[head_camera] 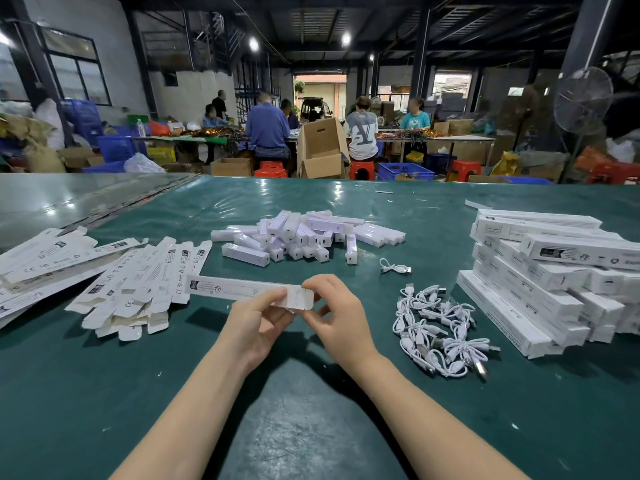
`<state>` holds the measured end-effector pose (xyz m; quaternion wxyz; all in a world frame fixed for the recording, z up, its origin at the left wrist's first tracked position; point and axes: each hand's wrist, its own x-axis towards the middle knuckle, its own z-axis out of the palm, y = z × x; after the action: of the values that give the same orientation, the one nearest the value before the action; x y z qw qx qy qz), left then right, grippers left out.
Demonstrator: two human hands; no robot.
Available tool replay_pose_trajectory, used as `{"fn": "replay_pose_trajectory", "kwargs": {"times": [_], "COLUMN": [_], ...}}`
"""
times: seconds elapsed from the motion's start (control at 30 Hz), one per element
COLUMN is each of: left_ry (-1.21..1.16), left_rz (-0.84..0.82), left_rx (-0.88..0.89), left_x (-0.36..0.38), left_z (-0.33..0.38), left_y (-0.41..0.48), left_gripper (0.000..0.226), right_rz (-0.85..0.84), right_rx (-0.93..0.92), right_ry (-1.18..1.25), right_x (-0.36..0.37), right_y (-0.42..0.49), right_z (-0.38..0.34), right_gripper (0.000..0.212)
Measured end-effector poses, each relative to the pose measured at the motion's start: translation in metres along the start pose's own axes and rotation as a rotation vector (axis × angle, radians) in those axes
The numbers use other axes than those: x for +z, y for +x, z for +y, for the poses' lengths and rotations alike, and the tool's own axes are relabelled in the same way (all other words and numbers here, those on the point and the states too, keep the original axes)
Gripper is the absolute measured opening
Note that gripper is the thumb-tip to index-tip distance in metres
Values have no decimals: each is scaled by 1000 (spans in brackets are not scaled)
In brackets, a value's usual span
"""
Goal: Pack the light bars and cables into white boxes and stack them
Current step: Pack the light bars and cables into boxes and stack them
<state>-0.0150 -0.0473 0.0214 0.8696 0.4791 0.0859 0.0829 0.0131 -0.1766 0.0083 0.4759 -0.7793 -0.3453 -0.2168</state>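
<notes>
Left hand (258, 320) and right hand (341, 313) both pinch the long white printed cardboard box (239, 289) at its open end; squeezing too hard could crease it.

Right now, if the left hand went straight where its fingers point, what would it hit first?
Likely the right hand, just beyond the white box both hands hold; depth is unclear.

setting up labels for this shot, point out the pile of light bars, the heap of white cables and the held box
pile of light bars (308, 233), head view, middle of the pile
heap of white cables (438, 336), head view, centre of the tangle
held white box (239, 289), head view, printed face near its middle
</notes>
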Motion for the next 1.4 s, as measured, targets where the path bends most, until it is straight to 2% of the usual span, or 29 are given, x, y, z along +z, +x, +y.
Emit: {"fn": "replay_pose_trajectory", "kwargs": {"times": [0.07,0.13,0.2,0.3,0.4,0.5,0.6,0.77,0.87,1.07,1.23,1.4], "left_ry": [-28,-20,13,-9,22,85,144,43,26,146,238,463], "left_rz": [7,-9,-15,-59,-87,-100,-129,-135,-110,-70,-84,-124], "left_rx": [-80,-142,-146,-139,-87,15,80,-11,-27,101,150,238], "left_x": [0,0,0,-1,0,1,3,3,4,1,-2,-6], "left_z": [2,2,-1,-1,1,0,-1,-1,-2,-7,-8,-4], "left_y": [0,0,1,1,1,-1,-3,-2,1,2,1,1], "left_gripper": [17,31,38,39,32,22,22,24,26,12,14,20], "right_rz": [36,91,99,50,39,14,-20,-46,-77,-129,-134,-204], "right_rx": [-130,-264,-306,-179,-47,-19,13,171,265,406,519,629], "right_ry": [-136,-254,-271,-148,-53,-32,14,202,258,339,373,398], "right_x": [0,4,8,8,4,4,5,3,1,-1,-2,-6], "right_y": [1,2,0,-2,-1,0,-1,1,2,5,6,10], "right_z": [-5,-8,-11,-10,-5,-5,-8,-7,-7,-5,-2,0], "right_gripper": [18,14,10,6,18,19,15,10,27,16,21,22]}}
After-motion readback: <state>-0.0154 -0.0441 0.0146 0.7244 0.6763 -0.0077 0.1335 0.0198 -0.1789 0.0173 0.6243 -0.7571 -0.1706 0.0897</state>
